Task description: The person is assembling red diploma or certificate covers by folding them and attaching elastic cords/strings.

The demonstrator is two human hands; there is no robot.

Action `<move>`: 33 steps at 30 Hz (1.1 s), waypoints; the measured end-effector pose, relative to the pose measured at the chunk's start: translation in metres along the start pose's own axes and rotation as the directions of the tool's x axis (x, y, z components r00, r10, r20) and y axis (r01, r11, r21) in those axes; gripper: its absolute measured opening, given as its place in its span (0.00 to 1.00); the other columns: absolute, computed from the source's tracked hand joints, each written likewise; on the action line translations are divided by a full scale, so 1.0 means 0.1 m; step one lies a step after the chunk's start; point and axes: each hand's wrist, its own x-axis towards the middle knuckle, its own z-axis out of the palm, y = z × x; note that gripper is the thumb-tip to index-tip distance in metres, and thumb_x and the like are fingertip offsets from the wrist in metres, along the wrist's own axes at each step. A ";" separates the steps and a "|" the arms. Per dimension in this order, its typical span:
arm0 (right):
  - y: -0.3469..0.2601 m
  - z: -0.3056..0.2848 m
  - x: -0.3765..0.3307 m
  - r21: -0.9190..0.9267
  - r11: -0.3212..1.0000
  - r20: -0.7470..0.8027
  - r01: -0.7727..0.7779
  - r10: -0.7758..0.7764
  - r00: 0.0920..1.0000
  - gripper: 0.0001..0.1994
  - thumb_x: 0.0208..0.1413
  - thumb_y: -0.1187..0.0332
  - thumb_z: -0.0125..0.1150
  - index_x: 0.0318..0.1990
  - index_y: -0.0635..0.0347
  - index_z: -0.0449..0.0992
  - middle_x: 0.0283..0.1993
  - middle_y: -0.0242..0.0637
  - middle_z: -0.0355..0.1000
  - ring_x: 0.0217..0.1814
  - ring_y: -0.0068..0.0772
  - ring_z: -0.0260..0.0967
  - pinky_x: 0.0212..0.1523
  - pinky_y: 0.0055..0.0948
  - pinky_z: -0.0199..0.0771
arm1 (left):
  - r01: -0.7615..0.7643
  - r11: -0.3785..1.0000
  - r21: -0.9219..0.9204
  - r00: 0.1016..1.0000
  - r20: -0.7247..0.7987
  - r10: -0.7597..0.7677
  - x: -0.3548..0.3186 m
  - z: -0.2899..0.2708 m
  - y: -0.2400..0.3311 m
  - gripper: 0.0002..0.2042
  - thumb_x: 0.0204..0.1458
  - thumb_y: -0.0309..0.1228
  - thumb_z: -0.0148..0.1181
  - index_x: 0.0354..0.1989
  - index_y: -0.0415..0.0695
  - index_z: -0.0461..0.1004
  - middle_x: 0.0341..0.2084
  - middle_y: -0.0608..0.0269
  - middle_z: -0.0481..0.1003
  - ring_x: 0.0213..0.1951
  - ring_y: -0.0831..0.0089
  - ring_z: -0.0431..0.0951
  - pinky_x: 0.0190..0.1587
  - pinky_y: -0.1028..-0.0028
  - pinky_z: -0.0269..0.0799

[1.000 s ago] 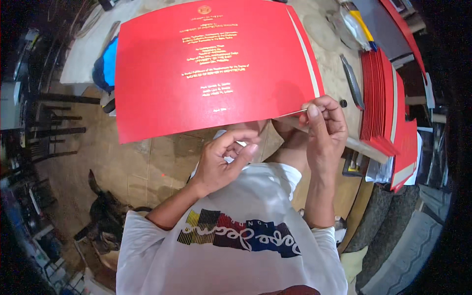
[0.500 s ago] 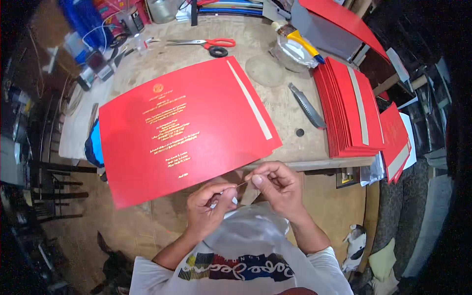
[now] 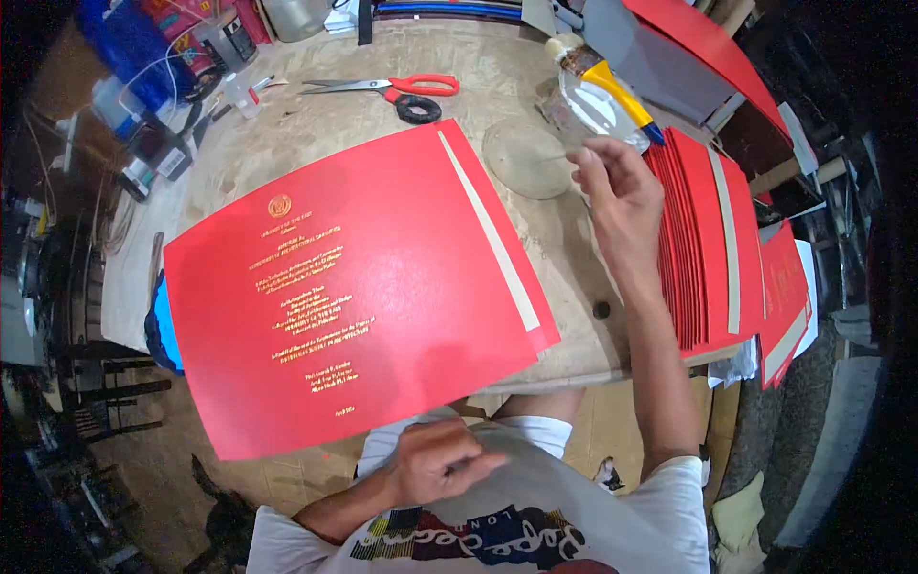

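Observation:
My right hand (image 3: pixel 623 196) is raised over the table, thumb and fingertips pinched on a thin, needle-like stick (image 3: pixel 553 157). The stick points left across a clear round disc (image 3: pixel 516 163). In front of my shirt, my left hand (image 3: pixel 442 461) is loosely closed with the fingers curled; whatever it may hold is hidden. Just beyond it lies a large red cover (image 3: pixel 363 287) with gold lettering and a pale strip along its right side. The cover's near edge overhangs the table (image 3: pixel 287 124).
Red-handled scissors (image 3: pixel 411 86) lie behind the cover, with a black tape roll (image 3: pixel 419 109). At right are a yellow-handled brush (image 3: pixel 617 96) on a plastic-wrapped container, a stack of red covers (image 3: pixel 703 239) and a small black disc (image 3: pixel 601 310). Bottles and small containers (image 3: pixel 239 96) crowd the back left.
My hands have parted. The right has gone forward and right with the thin stick, covering the utility knife; the left has dropped toward my shirt. The view has shifted slightly.

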 end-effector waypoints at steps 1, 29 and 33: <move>0.07 0.06 0.07 -0.002 1.000 0.006 -0.005 0.005 1.000 0.07 0.66 0.72 0.63 0.47 0.64 0.80 0.41 0.36 0.81 0.39 0.22 0.74 0.43 0.20 0.76 | 0.006 1.000 -0.003 1.000 -0.004 -0.006 0.02 -0.01 -0.07 0.07 0.53 0.24 0.73 0.29 0.41 0.79 0.29 0.61 0.81 0.19 0.77 0.74 0.22 0.76 0.67; 0.56 0.37 0.41 0.022 0.992 0.089 -0.127 0.124 0.988 0.08 0.67 0.73 0.65 0.49 0.65 0.80 0.43 0.39 0.82 0.43 0.25 0.79 0.49 0.23 0.81 | -0.379 -0.376 -0.846 0.504 0.152 -0.850 -0.35 -0.79 -0.83 0.29 0.74 0.47 0.40 0.78 0.48 0.55 0.71 0.52 0.65 0.71 0.51 0.66 0.74 0.52 0.60; 0.52 0.37 0.42 0.007 0.993 0.095 -0.118 0.117 0.989 0.08 0.67 0.73 0.65 0.49 0.66 0.79 0.43 0.41 0.82 0.44 0.26 0.80 0.50 0.23 0.82 | -0.467 -0.366 -0.805 0.383 0.189 -0.904 -0.79 -0.76 -0.86 0.29 0.74 0.49 0.39 0.79 0.50 0.53 0.74 0.54 0.62 0.71 0.50 0.65 0.75 0.48 0.59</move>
